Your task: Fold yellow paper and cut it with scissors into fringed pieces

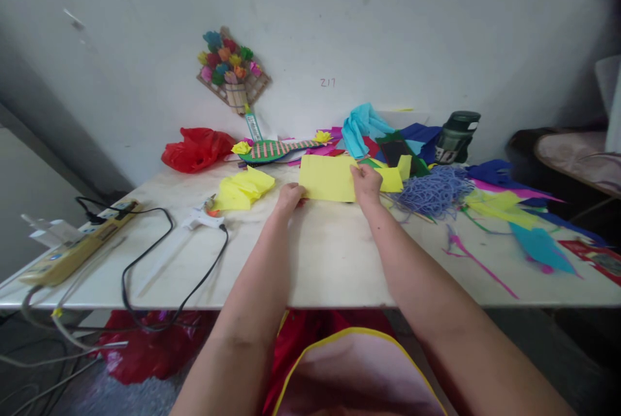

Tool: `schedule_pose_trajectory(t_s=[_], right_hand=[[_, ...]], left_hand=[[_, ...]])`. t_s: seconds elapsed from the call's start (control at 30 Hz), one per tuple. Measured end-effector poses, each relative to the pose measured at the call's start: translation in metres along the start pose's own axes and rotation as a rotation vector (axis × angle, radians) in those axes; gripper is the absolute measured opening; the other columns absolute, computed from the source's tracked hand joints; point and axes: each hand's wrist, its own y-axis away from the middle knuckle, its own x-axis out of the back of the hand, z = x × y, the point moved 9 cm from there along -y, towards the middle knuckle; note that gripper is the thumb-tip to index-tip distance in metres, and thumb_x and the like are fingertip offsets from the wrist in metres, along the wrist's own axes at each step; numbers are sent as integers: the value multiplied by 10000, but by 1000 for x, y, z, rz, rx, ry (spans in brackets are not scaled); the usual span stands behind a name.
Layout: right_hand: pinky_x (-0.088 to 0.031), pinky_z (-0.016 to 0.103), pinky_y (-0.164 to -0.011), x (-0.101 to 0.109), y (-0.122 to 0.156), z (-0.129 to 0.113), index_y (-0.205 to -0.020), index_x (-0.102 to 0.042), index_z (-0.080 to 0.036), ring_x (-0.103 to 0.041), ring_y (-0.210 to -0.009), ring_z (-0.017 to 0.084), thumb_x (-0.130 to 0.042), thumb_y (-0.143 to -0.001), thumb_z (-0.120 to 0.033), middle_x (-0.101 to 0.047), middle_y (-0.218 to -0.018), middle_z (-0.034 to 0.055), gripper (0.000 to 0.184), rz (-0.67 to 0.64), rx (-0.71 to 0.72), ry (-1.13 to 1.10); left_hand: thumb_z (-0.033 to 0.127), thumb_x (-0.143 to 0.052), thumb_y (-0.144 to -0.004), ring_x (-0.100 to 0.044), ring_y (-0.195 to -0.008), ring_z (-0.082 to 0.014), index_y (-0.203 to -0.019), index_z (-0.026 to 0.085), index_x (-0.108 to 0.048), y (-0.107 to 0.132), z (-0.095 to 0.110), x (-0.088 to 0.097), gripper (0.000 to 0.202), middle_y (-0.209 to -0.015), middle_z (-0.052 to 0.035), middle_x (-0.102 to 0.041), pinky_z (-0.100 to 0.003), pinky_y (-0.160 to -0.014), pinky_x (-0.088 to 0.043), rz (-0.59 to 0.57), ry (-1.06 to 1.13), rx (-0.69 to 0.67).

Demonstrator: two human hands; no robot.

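Observation:
A yellow paper sheet (326, 178) lies flat on the white table (320, 261), in the middle toward the far side. My left hand (290, 197) is closed on its lower left corner. My right hand (366, 184) pinches its right edge, fingers curled over the paper. A crumpled pile of yellow paper (242, 188) sits just left of my left hand. More yellow pieces (394, 176) lie right of my right hand.
A glue gun (201, 217) with a black cord and a power strip (80, 241) lie at the left. A red plastic bag (196, 147), coloured paper scraps (524, 222), purple shredded strands (434, 191) and a dark bottle (456, 136) crowd the back and right. A paper flower craft (233, 70) hangs on the wall.

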Motion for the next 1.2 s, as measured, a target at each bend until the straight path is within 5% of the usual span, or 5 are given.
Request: schedule_pose_trajectory(t_s=[0.53,0.77,0.9,1.03,1.2], right_hand=[[-296,246,-520,2,-1,1,-639,-592,-167,-357,-507,121,-502,-691,-377,-433,-490,-27,235,25,-5,-11],[-310,259,-555,1,-1,-1,-657,-603,-152,-380,-523,127,-510,-696,-365,-466,-513,-14,235,5,-6,11],[-315,252,-549,-1,-1,3,-668,-604,-153,-388,-527,127,-510,-690,-373,-467,-515,-19,240,12,-15,-28],[-323,253,-548,-2,-1,3,-663,-603,-152,-390,-527,126,-515,-685,-372,-472,-514,-16,238,13,-8,-39],[-332,255,-550,-3,0,1,-654,-595,-161,-404,-535,133,-511,-685,-373,-486,-525,-10,230,7,2,-55]], left_hand=[[-31,-473,-558,-606,-635,-107,-655,104,-523,12,-3,-5,173,-655,-11,-581,-240,-669,-501,-325,422,40],[17,-439,-621,-604,-609,-121,-738,82,-562,7,-8,-2,182,-652,-68,-614,-259,-665,-507,-256,316,87],[254,-483,-743,-605,-583,-133,-740,95,-545,7,-10,-2,171,-622,-78,-607,-260,-633,-508,-240,313,144],[492,-607,-649,-587,-505,-136,-764,98,-544,12,-5,-8,416,-615,-87,-621,-250,-525,-489,-239,77,91],[381,-675,-610,-560,-433,-121,-674,111,-550,13,-6,-19,303,-552,-60,-615,-234,-475,-470,-206,-162,64]])
